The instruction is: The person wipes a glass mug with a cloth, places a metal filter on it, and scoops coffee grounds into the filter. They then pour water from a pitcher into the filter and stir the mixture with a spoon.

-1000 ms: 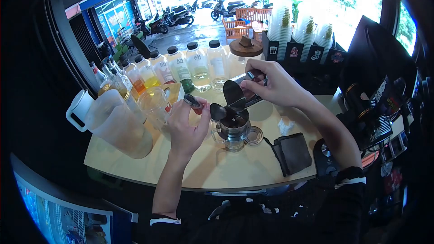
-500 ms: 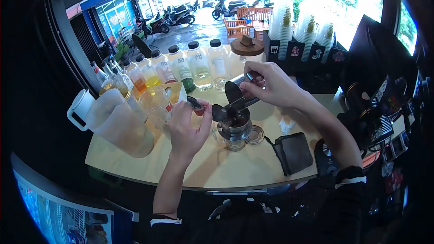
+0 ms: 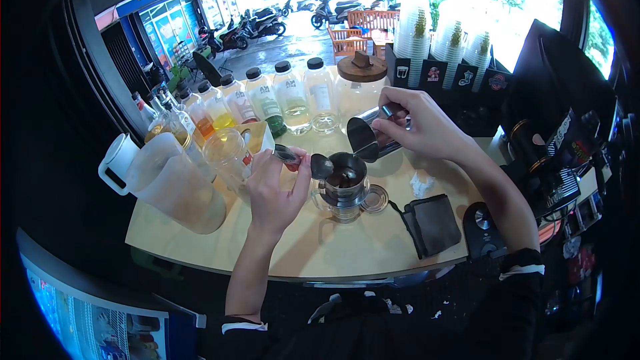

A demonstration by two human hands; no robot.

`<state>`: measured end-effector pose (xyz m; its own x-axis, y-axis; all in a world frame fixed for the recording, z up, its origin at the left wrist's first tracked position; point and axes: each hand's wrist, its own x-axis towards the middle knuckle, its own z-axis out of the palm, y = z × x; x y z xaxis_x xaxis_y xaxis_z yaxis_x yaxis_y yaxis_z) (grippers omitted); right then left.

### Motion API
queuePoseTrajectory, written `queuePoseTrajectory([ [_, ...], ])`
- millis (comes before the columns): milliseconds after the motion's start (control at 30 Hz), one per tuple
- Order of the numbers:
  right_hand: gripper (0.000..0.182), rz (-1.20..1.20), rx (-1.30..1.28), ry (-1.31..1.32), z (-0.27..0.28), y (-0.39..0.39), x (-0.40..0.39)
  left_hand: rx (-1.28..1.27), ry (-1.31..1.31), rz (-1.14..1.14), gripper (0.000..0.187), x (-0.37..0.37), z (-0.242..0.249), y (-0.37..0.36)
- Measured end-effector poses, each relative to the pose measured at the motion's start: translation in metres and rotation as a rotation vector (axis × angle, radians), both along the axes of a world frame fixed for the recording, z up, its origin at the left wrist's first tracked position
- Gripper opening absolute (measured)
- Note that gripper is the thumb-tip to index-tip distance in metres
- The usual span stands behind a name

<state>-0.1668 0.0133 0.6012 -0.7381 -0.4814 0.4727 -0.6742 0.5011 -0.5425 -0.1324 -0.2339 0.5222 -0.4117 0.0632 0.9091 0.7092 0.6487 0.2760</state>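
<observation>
A metal filter cup (image 3: 347, 175) with dark contents stands on a small glass mug (image 3: 347, 211) on the table. My left hand (image 3: 277, 190) is closed round the handle of a metal spoon (image 3: 321, 167), whose bowl is beside the filter's left rim. Up and to the right of the filter, my right hand (image 3: 420, 123) grips a metal canister (image 3: 387, 141) tilted on its side. Its dark, round lid (image 3: 362, 140) stands open above the filter. A small round metal lid (image 3: 375, 199) lies right of the mug.
Capped bottles (image 3: 291, 103) and a wood-lidded jar (image 3: 360, 93) line the back. At left are a large pitcher (image 3: 175, 190) and a clear plastic cup (image 3: 228, 153). Stacked cups (image 3: 412, 40), a folded dark cloth (image 3: 432, 225) and a black device (image 3: 485, 233) are at right.
My right hand and the canister have moved right and slightly away from the filter, uncovering more of its opening. My left hand and the spoon have barely moved.
</observation>
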Motion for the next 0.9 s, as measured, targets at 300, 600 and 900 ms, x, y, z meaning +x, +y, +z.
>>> queuePoseTrajectory([
  [300,0.021,0.035,-0.086,-0.050,0.002,-0.004,0.013,-0.041,0.032,0.004,0.010,-0.001,-0.004,-0.002],
  [600,0.024,0.067,-0.012,-0.003,0.005,-0.020,0.017,-0.053,0.042,-0.002,0.012,0.001,-0.004,-0.002],
  [900,0.024,0.072,0.073,0.069,0.002,-0.014,0.019,-0.056,0.027,-0.022,0.012,0.003,-0.002,-0.003],
])
